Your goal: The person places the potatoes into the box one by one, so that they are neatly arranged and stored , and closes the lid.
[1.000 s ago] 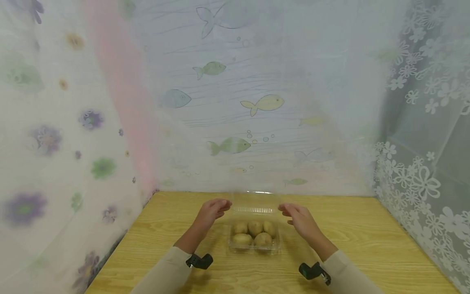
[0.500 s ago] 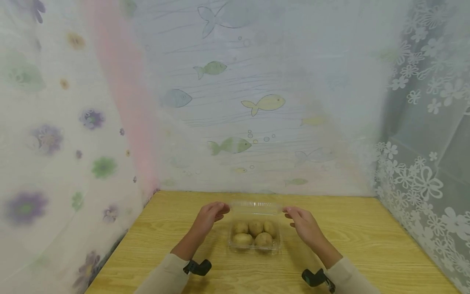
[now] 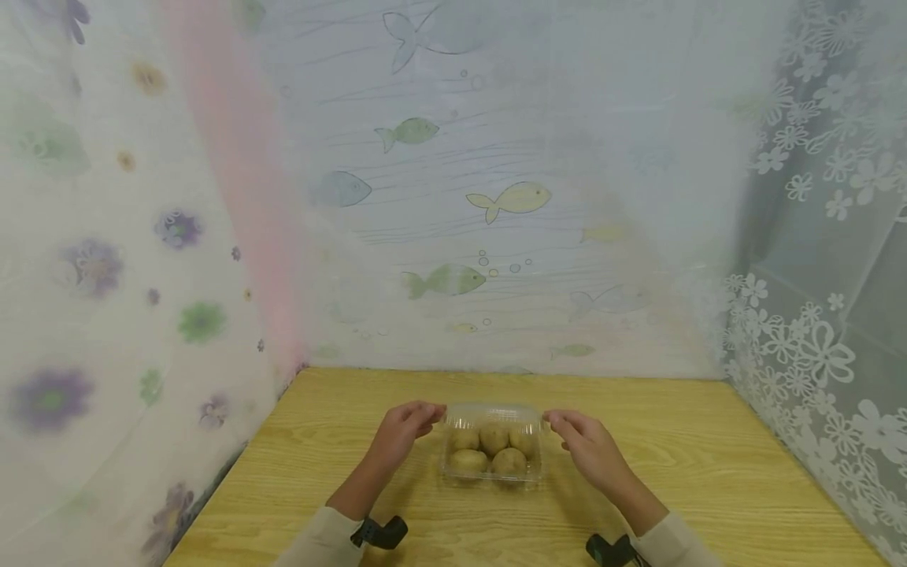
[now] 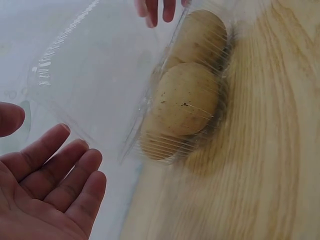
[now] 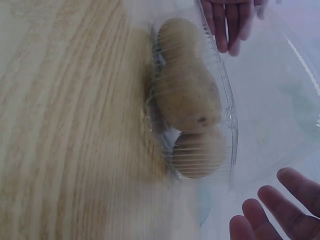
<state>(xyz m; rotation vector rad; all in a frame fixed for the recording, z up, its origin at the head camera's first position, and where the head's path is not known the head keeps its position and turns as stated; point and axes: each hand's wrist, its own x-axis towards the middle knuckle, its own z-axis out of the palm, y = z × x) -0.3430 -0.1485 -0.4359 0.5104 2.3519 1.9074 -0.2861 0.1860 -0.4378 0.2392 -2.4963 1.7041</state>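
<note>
A clear plastic clamshell box [image 3: 492, 478] holding several potatoes [image 3: 509, 462] sits on the table in the head view. Its hinged lid [image 3: 494, 413] slants over the potatoes, still raised in both wrist views. At the lid's left side is my left hand [image 3: 401, 435], its fingers [image 4: 75, 172] nearly straight and fingertips at the lid edge. My right hand [image 3: 588, 449] is at the opposite side with fingers [image 5: 277, 205] extended close to the lid. Whether the right fingertips touch it, I cannot tell. Neither hand is curled round anything.
The box stands on a wood-grain table [image 3: 673, 441]. A fish-patterned curtain [image 3: 496, 157] hangs behind the far edge, with flowered sheets [image 3: 92, 315] at the left and right. Each wrist carries a small black camera [image 3: 383, 533].
The lid has swung from standing upright behind the box forward and down over the potatoes. Both hands have moved slightly nearer with it. The box and potatoes stay in place.
</note>
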